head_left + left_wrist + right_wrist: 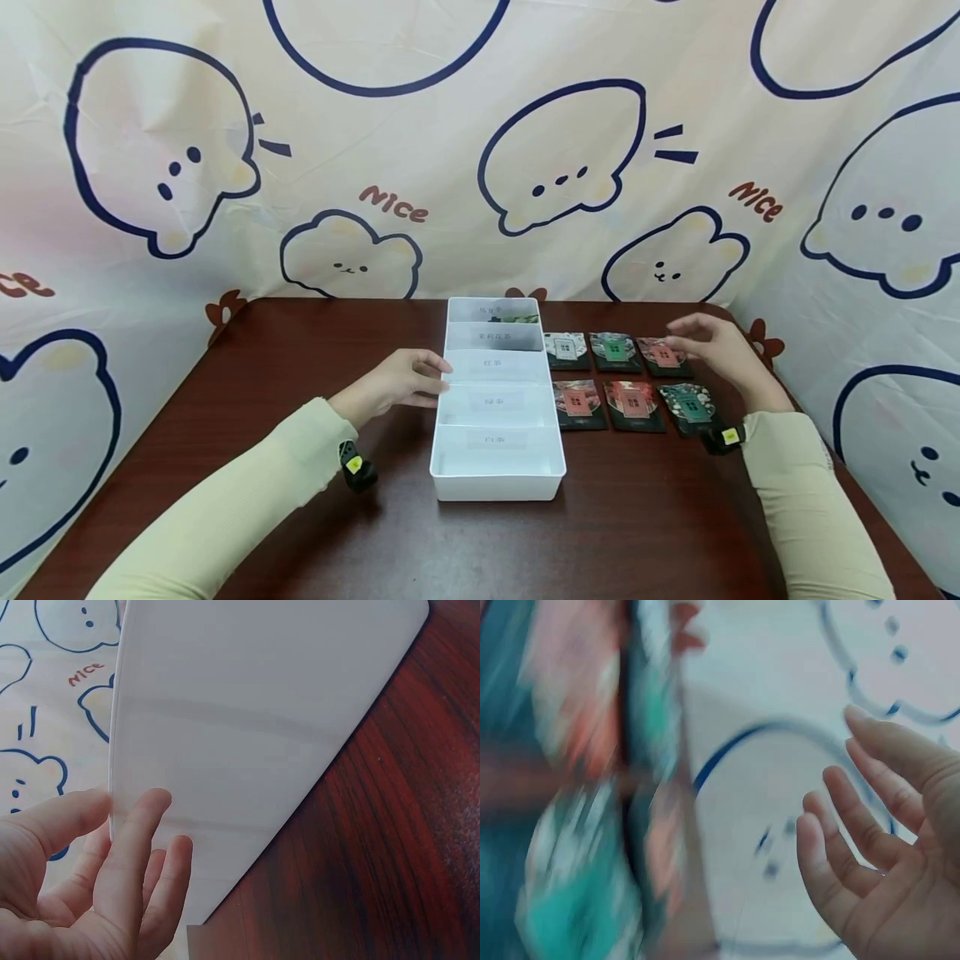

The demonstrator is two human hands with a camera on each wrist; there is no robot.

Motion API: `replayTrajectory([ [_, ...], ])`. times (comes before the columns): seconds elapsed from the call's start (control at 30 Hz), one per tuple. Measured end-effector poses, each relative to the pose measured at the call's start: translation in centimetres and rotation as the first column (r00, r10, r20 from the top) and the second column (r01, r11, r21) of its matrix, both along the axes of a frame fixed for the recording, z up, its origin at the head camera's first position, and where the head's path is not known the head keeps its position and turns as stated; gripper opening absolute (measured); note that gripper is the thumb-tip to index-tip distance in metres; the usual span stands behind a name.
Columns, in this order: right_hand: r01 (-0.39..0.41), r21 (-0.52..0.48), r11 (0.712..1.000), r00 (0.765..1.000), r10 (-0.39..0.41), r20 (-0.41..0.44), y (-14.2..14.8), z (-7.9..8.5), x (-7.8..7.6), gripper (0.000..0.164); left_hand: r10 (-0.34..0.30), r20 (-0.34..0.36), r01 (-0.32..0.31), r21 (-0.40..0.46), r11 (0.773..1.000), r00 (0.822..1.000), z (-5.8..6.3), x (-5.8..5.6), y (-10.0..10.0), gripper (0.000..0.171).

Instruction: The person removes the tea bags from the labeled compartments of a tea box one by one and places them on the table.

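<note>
A long white box, split into several labelled compartments, stands in the middle of the table. My left hand is at its left side, fingers loosely bent; in the left wrist view the thumb is by the rim and the fingertips lie against the outer wall. My right hand hovers with relaxed fingers over the red-labelled tea packet at the back right, holding nothing. Beside that packet lie a green-labelled packet and a white-labelled one. A green packet shows inside the box's rearmost compartment.
In the front row lie two red-labelled packets, the left one and the middle one, plus a teal-labelled packet near the right wrist. A printed cloth hangs behind the dark wooden table.
</note>
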State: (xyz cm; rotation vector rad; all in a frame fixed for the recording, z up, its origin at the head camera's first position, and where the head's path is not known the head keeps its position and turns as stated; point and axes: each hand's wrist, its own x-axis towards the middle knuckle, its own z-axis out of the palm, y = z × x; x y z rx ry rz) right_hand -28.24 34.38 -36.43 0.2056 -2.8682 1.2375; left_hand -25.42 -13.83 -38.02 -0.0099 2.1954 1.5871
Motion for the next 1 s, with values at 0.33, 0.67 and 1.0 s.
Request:
replayTrajectory([
  [0.33, -0.197, -0.291, 0.936, 0.977, 0.164, -0.133, -8.5, 4.3, -0.2, 0.031, 0.005, -0.001, -0.005, 0.004, 1.000, 1.000, 0.1, 0.1, 0.1, 0.033],
  [0.67, -0.354, -0.327, 0.876, 0.935, 0.324, -0.145, -14.6, 3.9, -1.0, 0.032, 0.008, -0.002, -0.008, -0.002, 1.000, 1.000, 0.0, 0.1, 0.1, 0.033],
  [1.0, -0.398, -0.259, 0.880, 0.912, 0.410, -0.009, -17.8, 1.2, -3.0, 0.035, 0.012, -0.004, -0.012, -0.014, 1.000, 1.000, 0.1, 0.2, 0.2, 0.032],
])
